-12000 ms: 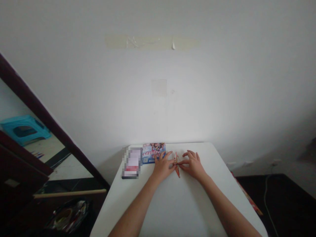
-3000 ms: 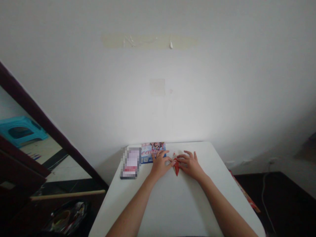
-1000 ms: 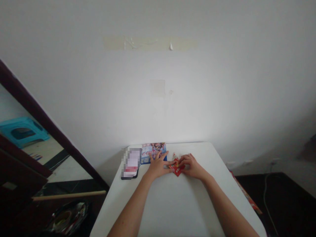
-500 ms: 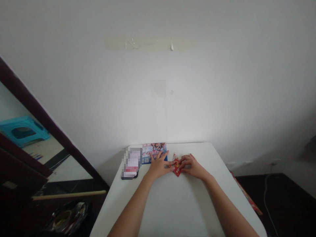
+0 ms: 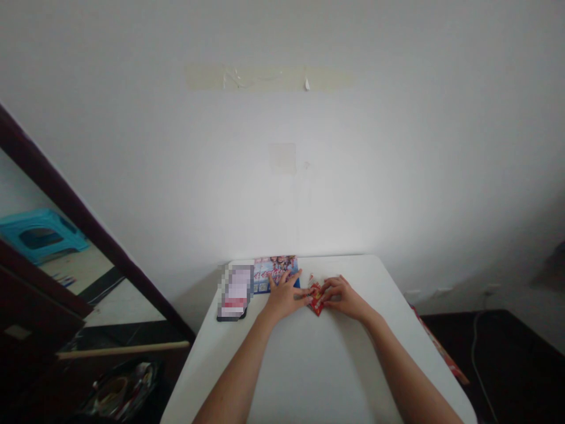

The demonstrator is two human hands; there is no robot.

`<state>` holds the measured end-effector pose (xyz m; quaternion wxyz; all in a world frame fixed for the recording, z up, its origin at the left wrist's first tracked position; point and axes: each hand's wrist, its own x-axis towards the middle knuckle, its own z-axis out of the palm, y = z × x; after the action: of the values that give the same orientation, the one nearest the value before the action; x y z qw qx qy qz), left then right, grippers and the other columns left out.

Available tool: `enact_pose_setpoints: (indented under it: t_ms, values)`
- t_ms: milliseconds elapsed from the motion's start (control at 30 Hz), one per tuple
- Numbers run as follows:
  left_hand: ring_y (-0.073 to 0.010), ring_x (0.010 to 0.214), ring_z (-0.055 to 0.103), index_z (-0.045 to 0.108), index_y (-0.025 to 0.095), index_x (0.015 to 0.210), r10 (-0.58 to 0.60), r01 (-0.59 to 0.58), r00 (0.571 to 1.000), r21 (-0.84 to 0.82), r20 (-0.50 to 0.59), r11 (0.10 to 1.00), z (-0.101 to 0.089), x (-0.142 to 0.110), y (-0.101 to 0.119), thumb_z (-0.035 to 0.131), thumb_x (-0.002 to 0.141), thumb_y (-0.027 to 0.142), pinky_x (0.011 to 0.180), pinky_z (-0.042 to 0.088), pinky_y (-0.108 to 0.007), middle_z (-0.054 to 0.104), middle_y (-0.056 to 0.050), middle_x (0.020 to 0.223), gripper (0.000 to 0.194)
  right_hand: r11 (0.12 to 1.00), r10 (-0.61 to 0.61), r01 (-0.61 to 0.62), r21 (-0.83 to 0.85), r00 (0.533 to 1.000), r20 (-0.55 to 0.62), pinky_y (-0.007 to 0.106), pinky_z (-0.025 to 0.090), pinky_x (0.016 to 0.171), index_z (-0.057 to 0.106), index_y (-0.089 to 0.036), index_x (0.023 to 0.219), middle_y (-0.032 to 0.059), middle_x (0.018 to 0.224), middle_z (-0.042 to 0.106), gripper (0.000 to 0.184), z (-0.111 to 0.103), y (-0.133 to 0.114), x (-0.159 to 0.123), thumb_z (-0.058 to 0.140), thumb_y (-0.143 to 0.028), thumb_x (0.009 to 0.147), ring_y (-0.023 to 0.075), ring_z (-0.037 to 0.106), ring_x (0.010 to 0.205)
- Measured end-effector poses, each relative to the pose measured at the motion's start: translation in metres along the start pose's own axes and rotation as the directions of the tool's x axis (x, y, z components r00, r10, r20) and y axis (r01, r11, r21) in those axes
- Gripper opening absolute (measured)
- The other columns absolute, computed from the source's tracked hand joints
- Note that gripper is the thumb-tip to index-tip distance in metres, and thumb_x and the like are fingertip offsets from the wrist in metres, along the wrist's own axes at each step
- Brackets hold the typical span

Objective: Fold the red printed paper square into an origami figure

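A small folded piece of red patterned paper (image 5: pixel 316 301) lies on the white table between my hands, one point toward me and a paler tip pointing away. My left hand (image 5: pixel 285 296) has its thumb and a finger on the paper's left side, while its other fingers spread over a printed blue booklet (image 5: pixel 277 265). On the right side, the curled fingers and thumb of my right hand (image 5: pixel 342 297) pinch the paper's edge. My fingertips hide parts of its folds.
A phone (image 5: pixel 236 291) with a blurred screen lies at the table's (image 5: pixel 304 371) left edge. The white wall (image 5: pixel 375 147) meets the table's far side. At left are a mirror with a blue stool (image 5: pixel 44 235) in it and a bin (image 5: pixel 121 391) on the floor.
Twelve seconds ago the paper was a narrow strip pinched between both hands. By one second ago it had become a wider red diamond shape. Since then my fingers have moved only slightly inward.
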<state>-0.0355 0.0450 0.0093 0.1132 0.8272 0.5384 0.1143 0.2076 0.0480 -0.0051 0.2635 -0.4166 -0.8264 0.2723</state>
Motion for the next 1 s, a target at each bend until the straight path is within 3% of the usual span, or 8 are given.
enact_pose_setpoints:
  t_ms: [467, 667, 867, 1000]
  values:
    - [-0.0345, 0.144, 0.028, 0.070, 0.051, 0.108, -0.026, 0.025, 0.999, -0.005, -0.026, 1.000, -0.002, 0.000, 0.006, 0.052, 0.089, 0.061, 0.109, -0.010, -0.075, 0.040, 0.008, 0.155, 0.028, 1.000, -0.003, 0.003, -0.028, 1.000, -0.002, 0.064, 0.011, 0.117, 0.077, -0.032, 0.086, 0.0028, 0.110, 0.069, 0.014, -0.002, -0.006, -0.002, 0.075, -0.040, 0.075, 0.0263, 0.057, 0.117]
    - [-0.0327, 0.145, 0.027, 0.072, 0.050, 0.104, -0.022, 0.020, 0.999, -0.035, -0.045, 0.999, 0.002, 0.001, 0.003, 0.049, 0.091, 0.060, 0.108, -0.014, -0.074, 0.041, 0.009, 0.154, 0.029, 0.997, -0.040, 0.038, -0.067, 0.999, -0.021, 0.058, 0.020, 0.116, 0.077, -0.034, 0.088, 0.0022, 0.108, 0.069, 0.012, -0.001, -0.005, -0.003, 0.071, -0.041, 0.080, 0.0259, 0.057, 0.116]
    - [-0.0332, 0.145, 0.027, 0.075, 0.046, 0.100, -0.018, 0.016, 0.999, -0.040, -0.044, 0.999, 0.004, 0.002, 0.002, 0.046, 0.093, 0.059, 0.109, -0.013, -0.074, 0.041, 0.009, 0.154, 0.032, 0.993, -0.092, 0.087, -0.077, 0.994, -0.064, 0.049, 0.032, 0.109, 0.076, -0.030, 0.088, 0.0045, 0.103, 0.071, 0.024, 0.004, 0.002, 0.001, 0.061, -0.049, 0.088, 0.0233, 0.060, 0.109]
    - [-0.0336, 0.145, 0.025, 0.073, 0.047, 0.105, -0.017, 0.015, 0.999, -0.044, -0.032, 0.999, 0.003, 0.001, 0.001, 0.051, 0.088, 0.063, 0.108, -0.013, -0.074, 0.039, 0.006, 0.155, 0.033, 0.993, -0.086, 0.080, -0.092, 0.994, -0.068, 0.046, 0.033, 0.108, 0.074, -0.029, 0.090, 0.0045, 0.101, 0.071, 0.027, 0.007, 0.006, 0.002, 0.057, -0.050, 0.090, 0.0227, 0.060, 0.109]
